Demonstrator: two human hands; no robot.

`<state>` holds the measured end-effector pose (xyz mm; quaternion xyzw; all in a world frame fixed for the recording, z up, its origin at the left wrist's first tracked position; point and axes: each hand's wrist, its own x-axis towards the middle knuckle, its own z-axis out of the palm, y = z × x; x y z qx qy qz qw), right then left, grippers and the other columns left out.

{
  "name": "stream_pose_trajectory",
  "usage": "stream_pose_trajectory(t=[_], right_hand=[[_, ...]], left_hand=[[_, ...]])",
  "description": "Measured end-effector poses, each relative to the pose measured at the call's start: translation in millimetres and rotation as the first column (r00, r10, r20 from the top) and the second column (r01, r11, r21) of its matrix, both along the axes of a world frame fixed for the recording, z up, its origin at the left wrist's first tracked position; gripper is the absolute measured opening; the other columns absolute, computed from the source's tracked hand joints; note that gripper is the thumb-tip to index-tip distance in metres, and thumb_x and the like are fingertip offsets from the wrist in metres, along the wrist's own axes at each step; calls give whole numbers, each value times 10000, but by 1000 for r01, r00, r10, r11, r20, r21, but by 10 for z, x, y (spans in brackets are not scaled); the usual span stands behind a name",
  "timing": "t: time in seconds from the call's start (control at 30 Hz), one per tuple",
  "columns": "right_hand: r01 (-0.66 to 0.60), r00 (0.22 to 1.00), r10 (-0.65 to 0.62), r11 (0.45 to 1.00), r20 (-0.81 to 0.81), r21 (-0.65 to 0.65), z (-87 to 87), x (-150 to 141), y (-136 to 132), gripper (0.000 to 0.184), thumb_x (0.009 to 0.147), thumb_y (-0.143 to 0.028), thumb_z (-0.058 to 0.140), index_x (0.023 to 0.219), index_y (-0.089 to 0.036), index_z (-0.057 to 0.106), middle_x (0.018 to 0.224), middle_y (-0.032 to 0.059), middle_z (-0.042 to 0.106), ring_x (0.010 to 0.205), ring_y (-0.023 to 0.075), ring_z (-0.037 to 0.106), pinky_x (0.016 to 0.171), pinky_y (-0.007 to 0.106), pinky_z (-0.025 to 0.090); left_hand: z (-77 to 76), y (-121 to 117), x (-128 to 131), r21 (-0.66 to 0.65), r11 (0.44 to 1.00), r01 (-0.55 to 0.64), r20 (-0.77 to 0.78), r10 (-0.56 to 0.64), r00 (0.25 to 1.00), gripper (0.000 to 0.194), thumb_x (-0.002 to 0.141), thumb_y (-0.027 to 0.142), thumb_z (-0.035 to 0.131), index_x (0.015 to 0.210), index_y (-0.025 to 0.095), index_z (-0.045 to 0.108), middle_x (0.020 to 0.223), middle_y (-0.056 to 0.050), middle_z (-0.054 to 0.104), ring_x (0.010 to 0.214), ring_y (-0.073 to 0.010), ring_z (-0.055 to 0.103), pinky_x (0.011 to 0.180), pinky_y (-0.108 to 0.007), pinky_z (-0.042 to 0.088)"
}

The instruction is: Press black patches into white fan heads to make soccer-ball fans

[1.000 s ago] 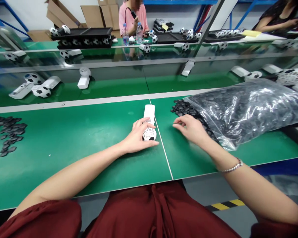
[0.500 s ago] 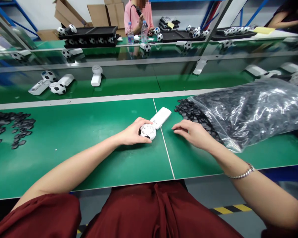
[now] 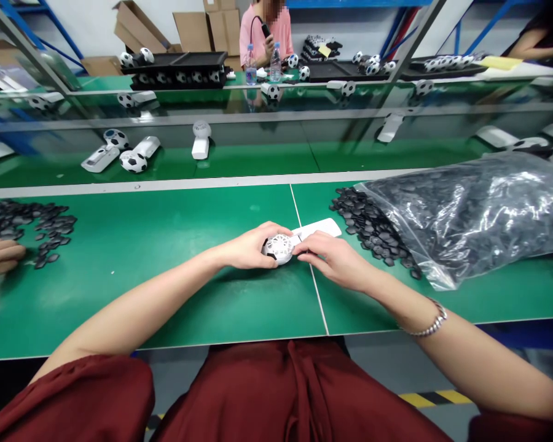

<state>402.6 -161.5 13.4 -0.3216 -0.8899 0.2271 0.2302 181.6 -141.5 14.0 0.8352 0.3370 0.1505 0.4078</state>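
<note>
My left hand (image 3: 253, 247) is wrapped round the round head of a white handheld fan (image 3: 283, 247), which has a football pattern and an open grille. The fan's white handle (image 3: 320, 228) points away to the right. At the right side of the head, my right hand (image 3: 329, 258) has its thumb and fingers pinched together. Whatever lies between those fingertips is too small to make out. A spread of small black plastic pieces (image 3: 373, 227) lies beyond my right hand, beside a clear plastic bag (image 3: 479, 209) full of the same pieces.
Another person's hand (image 3: 0, 258) is at a second pile of black pieces (image 3: 50, 224) on the left. More football fans (image 3: 133, 161) lie on the green belt (image 3: 253, 150) behind the pale ledge. Across it, a person in pink (image 3: 286, 37) works near black trays (image 3: 179, 61).
My right hand has moved left from beside the black pieces to the fan head. The fan's handle has swung clockwise. Another person's hand has appeared at the left pile.
</note>
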Motion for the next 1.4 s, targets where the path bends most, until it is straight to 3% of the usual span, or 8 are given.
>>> stream_pose_trajectory(t=[0.13, 0.3, 0.5, 0.7, 1.1, 1.23, 1.33, 1.4], right_hand=[[39, 997, -44, 997, -69, -71, -28, -13, -20, 81, 843, -151, 541, 853, -183, 614, 827, 33, 634, 778, 156, 562, 717, 284, 443], [14, 994, -20, 999, -109, -52, -68, -56, 0, 66, 831, -169, 570, 837, -195, 631, 820, 19, 651, 811, 166, 554, 752, 307, 428], [51, 994, -54, 998, -100, -32, -91, -100, 45, 48, 829, -176, 571, 795, -197, 599, 795, 5, 651, 779, 162, 566, 751, 321, 398], [102, 994, -103, 995, -46, -22, -114, -124, 58, 69, 812, -212, 607, 762, -193, 563, 732, -7, 611, 734, 162, 540, 711, 314, 369], [156, 988, -156, 987, 4, -47, -115, -149, 112, 106, 825, -296, 574, 776, -210, 536, 760, 13, 598, 728, 180, 550, 675, 322, 430], [223, 974, -220, 973, -59, 58, -139, 172, 103, 181, 867, -384, 483, 943, -229, 539, 987, 68, 593, 941, 217, 548, 784, 350, 466], [422, 896, -445, 847, -5, 322, -312, 688, 148, 363, 848, -510, 437, 1001, -207, 566, 1059, 115, 575, 990, 292, 533, 838, 445, 437], [451, 839, -540, 764, 73, 461, -511, 1060, 193, 505, 831, -586, 384, 1006, -162, 594, 1063, 159, 574, 954, 354, 534, 798, 509, 423]], left_hand=[[-28, -28, 25, 4, 998, -56, 1, 56, 998, 613, 638, 178, 634, 1217, 182, 433, 1209, -82, 459, 1131, -221, 452, 992, -372, 354], [-72, -64, 93, 9, 987, -159, 20, 159, 987, 615, 604, 309, 720, 1153, 180, 475, 1152, -85, 499, 1079, -246, 482, 940, -396, 389], [-102, -107, 172, 34, 967, -252, 58, 250, 967, 486, 641, 311, 692, 1075, 195, 508, 1078, -55, 532, 1040, -225, 502, 936, -377, 392], [-131, -147, 202, 37, 959, -280, 107, 275, 956, 444, 634, 209, 655, 1051, 185, 504, 1048, -54, 517, 1010, -210, 503, 927, -355, 401], [-190, -140, 220, 49, 951, -304, 119, 297, 948, 430, 596, 201, 664, 1007, 201, 535, 1012, -54, 534, 1005, -241, 496, 906, -382, 409], [-150, 161, 241, 51, 940, -338, 135, 329, 935, 467, 573, 214, 708, 1017, 203, 564, 1006, -42, 560, 941, -220, 544, 854, -345, 443], [-70, 666, 322, 129, 893, -430, 110, 418, 902, 487, 579, 249, 719, 1040, 201, 570, 1047, -46, 568, 933, -214, 554, 839, -325, 450], [-30, 1096, 405, 164, 859, -486, 107, 474, 874, 504, 601, 259, 710, 1075, 188, 555, 1092, -59, 554, 975, -212, 542, 863, -304, 435]])
